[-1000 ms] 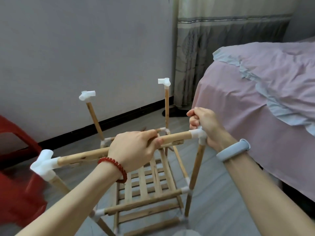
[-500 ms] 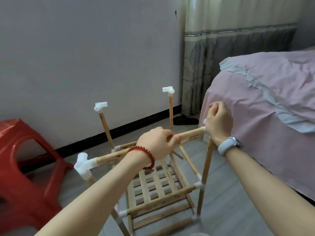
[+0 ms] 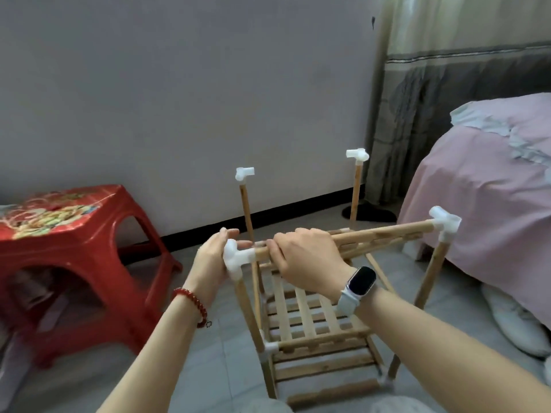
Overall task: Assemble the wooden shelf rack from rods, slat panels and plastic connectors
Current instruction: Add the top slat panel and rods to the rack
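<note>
Grey tiled floor [image 3: 190,368], plain pale wall [image 3: 179,99], and the half-built rack [image 3: 316,332] stands between a glossy red plastic stool [image 3: 74,263] and a pink-sheeted bed [image 3: 483,210]. Right hand [image 3: 307,260] has its fingers curled round the top wooden rod [image 3: 384,235]; left hand [image 3: 213,260] presses flat, fingers straight, against the white plastic connector [image 3: 235,257]. Slat panels [image 3: 307,317] sit low; two capped uprights rise behind.
</note>
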Motion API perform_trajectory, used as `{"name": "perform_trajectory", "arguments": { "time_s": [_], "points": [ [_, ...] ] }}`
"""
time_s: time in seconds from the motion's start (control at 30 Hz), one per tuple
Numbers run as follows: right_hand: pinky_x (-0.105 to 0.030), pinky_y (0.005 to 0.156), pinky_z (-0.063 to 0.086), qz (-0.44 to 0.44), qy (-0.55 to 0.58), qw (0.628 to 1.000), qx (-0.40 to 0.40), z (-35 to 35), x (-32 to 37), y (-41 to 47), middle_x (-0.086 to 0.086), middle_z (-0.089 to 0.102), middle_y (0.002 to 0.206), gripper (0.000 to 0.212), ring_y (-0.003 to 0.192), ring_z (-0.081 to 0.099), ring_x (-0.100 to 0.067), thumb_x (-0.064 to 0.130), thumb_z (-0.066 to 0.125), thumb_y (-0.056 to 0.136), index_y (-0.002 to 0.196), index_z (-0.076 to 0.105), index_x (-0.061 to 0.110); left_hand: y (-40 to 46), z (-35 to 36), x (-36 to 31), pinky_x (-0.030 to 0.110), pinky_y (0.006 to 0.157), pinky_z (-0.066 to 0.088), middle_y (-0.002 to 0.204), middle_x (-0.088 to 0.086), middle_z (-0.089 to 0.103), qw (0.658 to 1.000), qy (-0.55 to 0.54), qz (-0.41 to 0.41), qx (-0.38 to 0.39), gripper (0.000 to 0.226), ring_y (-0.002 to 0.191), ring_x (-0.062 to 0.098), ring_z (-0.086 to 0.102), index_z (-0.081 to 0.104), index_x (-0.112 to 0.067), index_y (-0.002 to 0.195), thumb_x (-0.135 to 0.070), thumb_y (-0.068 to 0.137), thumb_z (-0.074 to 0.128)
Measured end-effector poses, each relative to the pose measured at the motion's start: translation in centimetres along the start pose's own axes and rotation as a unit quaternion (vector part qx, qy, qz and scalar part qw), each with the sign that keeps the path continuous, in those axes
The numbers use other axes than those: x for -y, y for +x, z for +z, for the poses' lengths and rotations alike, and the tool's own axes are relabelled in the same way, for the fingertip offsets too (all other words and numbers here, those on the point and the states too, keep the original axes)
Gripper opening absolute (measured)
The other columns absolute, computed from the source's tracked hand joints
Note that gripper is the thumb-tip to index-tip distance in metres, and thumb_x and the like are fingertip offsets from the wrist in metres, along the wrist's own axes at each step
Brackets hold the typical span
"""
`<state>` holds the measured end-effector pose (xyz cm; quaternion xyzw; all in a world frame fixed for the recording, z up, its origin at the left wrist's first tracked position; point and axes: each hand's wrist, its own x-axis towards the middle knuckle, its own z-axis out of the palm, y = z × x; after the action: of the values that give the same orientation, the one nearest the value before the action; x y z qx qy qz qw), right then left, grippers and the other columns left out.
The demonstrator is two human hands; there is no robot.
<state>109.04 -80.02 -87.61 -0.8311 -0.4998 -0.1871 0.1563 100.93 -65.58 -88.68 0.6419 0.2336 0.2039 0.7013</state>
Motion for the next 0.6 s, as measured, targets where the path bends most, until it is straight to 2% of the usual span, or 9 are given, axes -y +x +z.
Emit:
{"name": "perform_trajectory", "arguments": {
  "time_s": [0.07, 0.13, 0.23, 0.3, 0.4, 0.6],
  "points": [
    [-0.033, 0.066, 0.035, 0.02, -0.001, 1.0, 0.024, -0.2, 0.0, 0.6, -0.004, 0.066, 0.087, 0.041, 0.081, 0.06, -0.026, 0.037, 0.026, 0.099, 0.088, 0.061, 0.017, -0.1, 0.5, 0.0, 0.024, 0.049, 0.049, 0.075, 0.006, 0.063, 0.998, -0.04, -0.021, 0.039, 0.034, 0.059, 0.014, 0.063, 0.054, -0.01, 0.105, -0.034, 0.1, 0.03],
    [-0.033, 0.067, 0.033, 0.045, -0.002, 0.998, 0.052, -0.4, 0.1, 1.3, -0.005, 0.067, 0.089, 0.043, 0.084, 0.061, -0.029, 0.036, 0.026, 0.1, 0.089, 0.062, 0.017, 0.1, 0.9, -0.2, 0.021, 0.04, 0.041, 0.059, 0.004, 0.049, 0.993, -0.105, -0.041, 0.036, 0.036, 0.043, 0.011, 0.053, 0.055, -0.006, 0.085, -0.032, 0.099, 0.034],
    [-0.036, 0.068, 0.034, 0.066, -0.017, 0.993, 0.091, -0.2, 0.4, 2.0, -0.006, 0.066, 0.092, 0.034, 0.086, 0.06, -0.032, 0.032, 0.026, 0.1, 0.088, 0.055, 0.019, 1.6, 0.8, -0.3, 0.025, 0.053, 0.043, 0.048, 0.003, 0.042, 0.986, -0.155, -0.052, 0.023, 0.047, 0.049, 0.015, 0.047, 0.044, -0.009, 0.053, -0.023, 0.097, 0.039],
    [-0.037, 0.067, 0.038, 0.07, -0.011, 0.991, 0.112, -0.1, 0.3, 2.6, -0.002, 0.061, 0.082, 0.025, 0.082, 0.059, -0.031, 0.029, 0.028, 0.099, 0.083, 0.045, 0.02, 2.6, 0.7, -0.4, 0.025, 0.054, 0.042, 0.046, 0.003, 0.037, 0.98, -0.182, -0.067, 0.033, 0.055, 0.048, 0.017, 0.039, 0.039, -0.012, 0.042, -0.022, 0.096, 0.04],
    [-0.037, 0.065, 0.04, 0.067, -0.002, 0.987, 0.144, 0.2, -0.2, 3.1, 0.005, 0.048, 0.071, 0.023, 0.074, 0.056, -0.025, 0.028, 0.028, 0.1, 0.082, 0.04, 0.021, 3.6, 0.9, -0.7, 0.021, 0.045, 0.032, 0.046, 0.0, 0.028, 0.975, -0.191, -0.095, 0.055, 0.056, 0.045, 0.013, 0.027, 0.033, -0.014, 0.039, -0.023, 0.095, 0.04],
    [-0.031, 0.05, 0.032, 0.03, -0.072, 0.993, 0.086, 1.1, 0.0, 2.6, 0.009, 0.035, 0.061, 0.024, 0.057, 0.045, -0.019, 0.031, 0.02, 0.101, 0.085, 0.034, 0.02, 4.4, 0.9, -0.1, 0.026, 0.054, 0.028, 0.044, -0.002, 0.028, 0.986, -0.135, -0.081, 0.046, 0.057, 0.039, 0.011, 0.027, 0.034, -0.016, 0.04, -0.023, 0.096, 0.039]
  ]
}}
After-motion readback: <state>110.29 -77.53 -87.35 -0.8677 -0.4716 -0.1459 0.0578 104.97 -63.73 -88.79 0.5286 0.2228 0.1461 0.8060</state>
